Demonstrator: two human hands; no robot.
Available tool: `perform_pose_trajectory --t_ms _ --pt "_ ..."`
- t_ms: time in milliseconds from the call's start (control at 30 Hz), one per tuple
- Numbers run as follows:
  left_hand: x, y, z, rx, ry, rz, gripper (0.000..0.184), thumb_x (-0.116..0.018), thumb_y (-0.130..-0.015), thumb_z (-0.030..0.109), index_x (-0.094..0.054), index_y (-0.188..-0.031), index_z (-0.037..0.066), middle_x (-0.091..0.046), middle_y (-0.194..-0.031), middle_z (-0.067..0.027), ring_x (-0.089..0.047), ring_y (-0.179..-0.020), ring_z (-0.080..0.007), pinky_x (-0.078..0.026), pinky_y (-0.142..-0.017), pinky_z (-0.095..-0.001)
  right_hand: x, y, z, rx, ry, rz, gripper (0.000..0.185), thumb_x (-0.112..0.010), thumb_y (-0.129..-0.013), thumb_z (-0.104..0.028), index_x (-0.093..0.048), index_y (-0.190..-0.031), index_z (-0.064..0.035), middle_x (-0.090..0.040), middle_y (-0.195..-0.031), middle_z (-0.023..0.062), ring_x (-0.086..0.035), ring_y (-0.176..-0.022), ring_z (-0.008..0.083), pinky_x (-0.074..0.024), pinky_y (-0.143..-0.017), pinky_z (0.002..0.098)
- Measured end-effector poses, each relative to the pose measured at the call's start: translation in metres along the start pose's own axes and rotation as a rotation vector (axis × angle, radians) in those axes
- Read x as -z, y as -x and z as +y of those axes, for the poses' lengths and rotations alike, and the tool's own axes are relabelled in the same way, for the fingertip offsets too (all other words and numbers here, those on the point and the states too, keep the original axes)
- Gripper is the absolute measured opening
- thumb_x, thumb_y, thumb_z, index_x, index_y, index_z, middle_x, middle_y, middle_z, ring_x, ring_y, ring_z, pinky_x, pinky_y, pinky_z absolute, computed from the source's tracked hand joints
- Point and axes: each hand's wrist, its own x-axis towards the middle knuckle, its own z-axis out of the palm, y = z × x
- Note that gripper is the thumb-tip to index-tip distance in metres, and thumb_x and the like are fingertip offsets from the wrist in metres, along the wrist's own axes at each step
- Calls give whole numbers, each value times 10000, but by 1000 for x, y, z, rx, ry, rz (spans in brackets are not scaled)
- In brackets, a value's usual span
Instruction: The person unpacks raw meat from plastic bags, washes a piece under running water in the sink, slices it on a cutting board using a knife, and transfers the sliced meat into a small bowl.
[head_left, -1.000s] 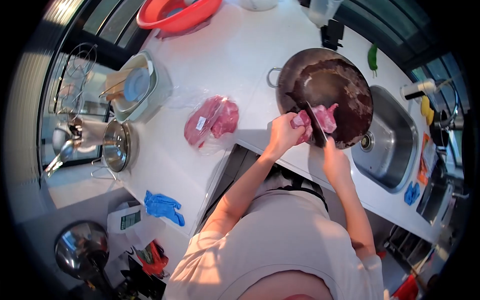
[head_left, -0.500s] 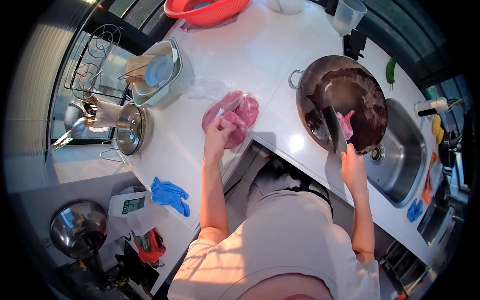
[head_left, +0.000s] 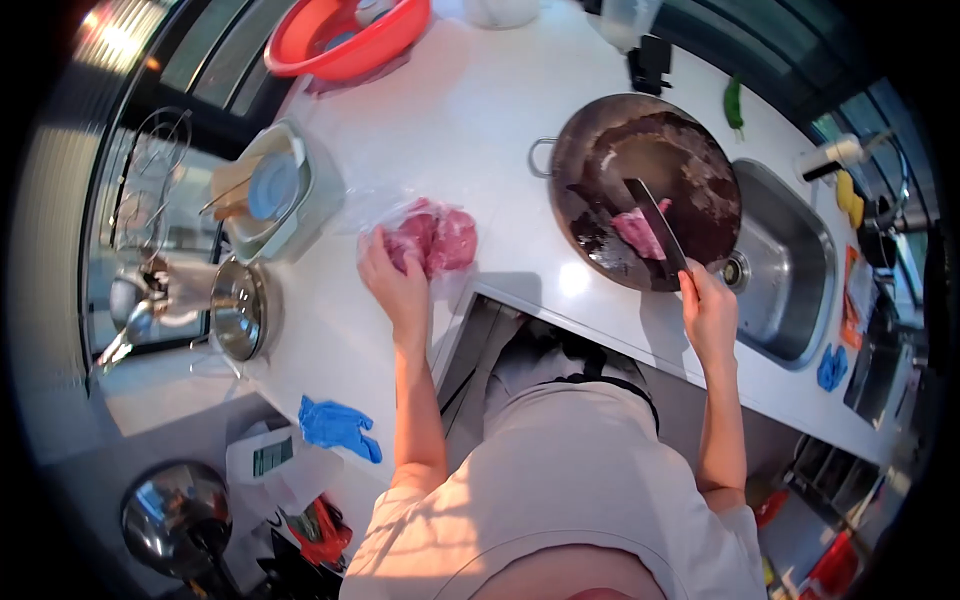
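Note:
My right hand [head_left: 708,305] is wrapped round the handle of a kitchen knife [head_left: 672,238] with a broad dark blade. The blade lies over the right part of a small piece of raw meat [head_left: 632,230] on a round, wet-stained chopping board [head_left: 580,150] with a ring handle. On the counter to the left, a larger lump of raw meat [head_left: 452,240] rests on thin clear plastic. My left hand [head_left: 393,285] grips its near left side, fingers curled over the edge; the fingertips are partly hidden.
A steel sink [head_left: 815,300] lies right of the board, and a green chili [head_left: 733,103] behind it. Blue gloves [head_left: 338,427] lie at the counter's left front. A metal bowl [head_left: 238,310], a pale tub [head_left: 322,190] and a red basin [head_left: 350,55] stand on the left and back.
My left hand has shifted from the top of the larger meat to its left side. The knife has moved from beside the small piece to over it. The camera view has turned slightly.

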Motion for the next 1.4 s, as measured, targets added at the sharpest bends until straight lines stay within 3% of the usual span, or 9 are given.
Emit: perform_pose_trajectory --t_ms 200,400,600,833,967,1167,1233,1300,1400 --pt "3 24 77 51 368 -371 327 -624 -880 28 -620 -1205 -11 -655 -1167 -200 -629 -1082 -367 -498 -935 -418 4 -9 32 -141 217 226 269 -654 -924 -198 -683 -1189 -165 -611 -777 102 -636 -704 326 -498 -625 440" --pt "-71 46 176 -330 665 -635 407 -722 -846 161 -639 -1200 -23 -663 -1169 -201 -610 -1117 -362 -466 -979 -409 -32 -24 80 -99 315 233 360 -653 -915 -217 -608 -1268 -163 -591 -947 134 -658 -773 366 -528 -634 459" --pt "-122 51 219 -289 112 -826 706 -772 -731 364 -573 -1277 -36 -625 -1230 -223 -546 -1191 -392 -393 -1028 -466 -57 -35 109 -37 293 212 382 -659 -908 -264 -605 -1238 -79 -550 -932 142 -619 -870 342 -525 -710 451" --pt "-128 56 227 -288 256 -812 294 -717 -676 153 -652 -905 -20 -673 -787 -191 -656 -734 -356 -521 -752 -411 8 -50 172 8 -82 290 370 -714 -858 -229 -663 -1174 -42 -573 -971 163 -591 -942 340 -495 -795 458" --pt "-93 74 258 107 344 -798 197 -668 -726 53 -626 -909 -7 -628 -755 -61 -572 -725 -128 -471 -663 -297 69 -93 328 -368 -277 428 422 -655 -911 -317 -639 -1164 20 -654 -1031 234 -647 -931 389 -507 -836 447" --pt "-71 116 360 539 900 -724 399 -565 -786 -60 -571 -1185 -65 -527 -1407 -163 -637 -1082 -225 -546 -911 -330 122 -220 514 -738 -947 150 784 -508 -918 -679 -479 -1319 -6 -575 -1060 122 -602 -769 219 -558 -616 353" --pt "-79 130 396 436 870 -805 338 -586 -773 -51 -598 -1111 -37 -628 -1222 -127 -622 -995 -153 -537 -845 -295 142 -251 515 -830 -1041 -80 738 -461 -927 -699 -536 -1256 -43 -613 -887 93 -617 -687 226 -573 -641 385" --pt "-98 144 429 472 877 -918 203 -621 -763 -15 -594 -963 8 -622 -926 -28 -594 -859 -118 -511 -752 -267 128 -277 529 -875 -977 -133 571 -444 -940 -630 -531 -1148 -106 -599 -794 103 -504 -537 147 -427 -488 298" --pt "-149 168 455 241 680 -1011 215 -678 -751 40 -582 -943 37 -605 -842 -20 -572 -804 -103 -482 -735 -265 107 -291 579 -896 -850 -203 392 -402 -963 -510 -518 -1028 -142 -570 -690 115 -355 -383 73 -266 -344 220"
